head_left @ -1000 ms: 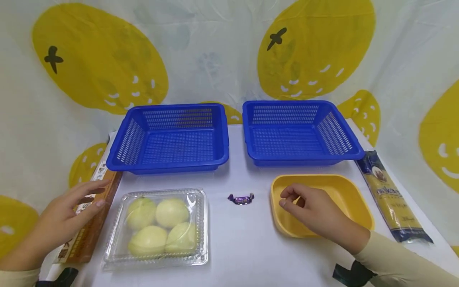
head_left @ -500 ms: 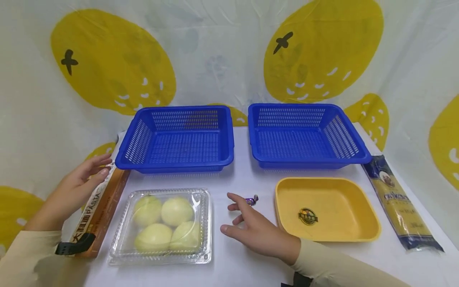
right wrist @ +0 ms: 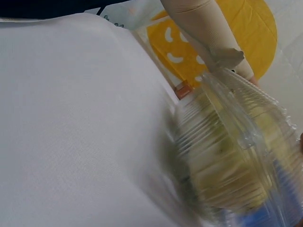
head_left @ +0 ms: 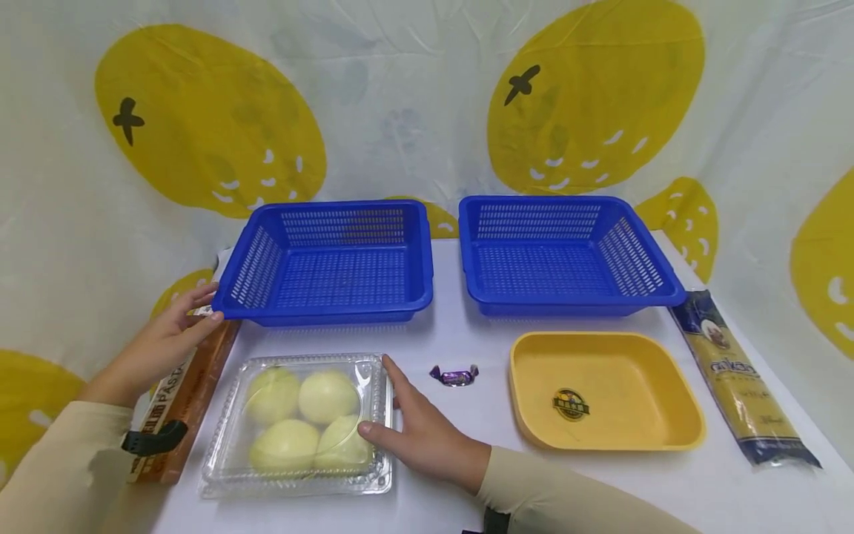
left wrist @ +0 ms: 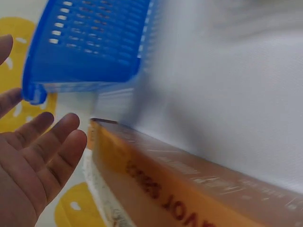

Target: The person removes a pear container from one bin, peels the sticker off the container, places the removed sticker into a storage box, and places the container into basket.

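Note:
A clear plastic clamshell box (head_left: 220, 452) with several round pale yellow-green fruits (head_left: 328, 397) inside sits at the front left. My right hand (head_left: 434, 434) is at its right edge, thumb over the lid and fingers extended along the side; in the right wrist view the box (right wrist: 227, 142) is blurred. My left hand (head_left: 156, 345) is spread at the front left corner of the left blue basket (head_left: 323, 315). In the left wrist view its fingers (left wrist: 64, 146) are extended near the rim. Below that hand lies an orange-brown pasta box (head_left: 207, 371).
A second blue basket (head_left: 567, 302) stands at the back right. In front of it is a yellow tray (head_left: 634, 393). One purple-wrapped candy (head_left: 456, 377) lies mid-table. A pasta bag (head_left: 743, 378) lies along the right edge. Behind hangs a printed curtain (head_left: 400, 96).
My right hand has moved left from over the yellow tray, past the candy, to the clamshell box. My left hand has moved forward and right to the left basket's corner.

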Available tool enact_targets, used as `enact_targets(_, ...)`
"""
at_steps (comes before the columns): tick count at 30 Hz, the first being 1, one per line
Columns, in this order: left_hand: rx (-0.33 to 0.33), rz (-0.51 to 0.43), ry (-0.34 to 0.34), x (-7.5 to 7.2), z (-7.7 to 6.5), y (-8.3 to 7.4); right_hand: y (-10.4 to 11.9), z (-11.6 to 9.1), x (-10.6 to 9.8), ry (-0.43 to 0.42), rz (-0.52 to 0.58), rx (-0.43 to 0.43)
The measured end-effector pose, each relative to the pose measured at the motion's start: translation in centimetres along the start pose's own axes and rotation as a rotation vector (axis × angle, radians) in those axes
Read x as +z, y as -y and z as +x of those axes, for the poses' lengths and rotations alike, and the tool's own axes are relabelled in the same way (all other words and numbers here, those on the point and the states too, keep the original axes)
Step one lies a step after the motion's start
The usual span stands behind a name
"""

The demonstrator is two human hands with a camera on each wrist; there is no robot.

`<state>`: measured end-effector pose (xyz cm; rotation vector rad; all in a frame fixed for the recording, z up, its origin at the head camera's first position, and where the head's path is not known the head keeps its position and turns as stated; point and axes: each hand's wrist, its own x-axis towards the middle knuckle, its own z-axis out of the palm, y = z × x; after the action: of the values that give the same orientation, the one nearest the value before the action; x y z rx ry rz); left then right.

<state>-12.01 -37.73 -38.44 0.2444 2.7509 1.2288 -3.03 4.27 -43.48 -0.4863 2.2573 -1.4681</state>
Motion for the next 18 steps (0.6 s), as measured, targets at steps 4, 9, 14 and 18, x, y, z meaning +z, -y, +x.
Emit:
enact_targets(4, 0.02, -0.035, -0.002, 0.7, 0.4, 0.9, -0.4, 0.4, 0.5, -0.012, -0.002, -0.013)
enact_targets(9, 0.046, -0.044, -0.035, 1.1, 0.8, 1.4, -0.5, 0.8, 0.8, -0.033, -0.016, -0.005)
enact_targets(14, 0.029, -0.039, -0.038, 1.3, 0.8, 1.4, -0.3, 1.0, 1.2, -0.049, -0.002, 0.0)
enact_targets(18, 0.033, -0.025, -0.043, 1.3, 0.8, 1.5, 0.1, 0.9, 1.3, -0.066, 0.039, -0.016)
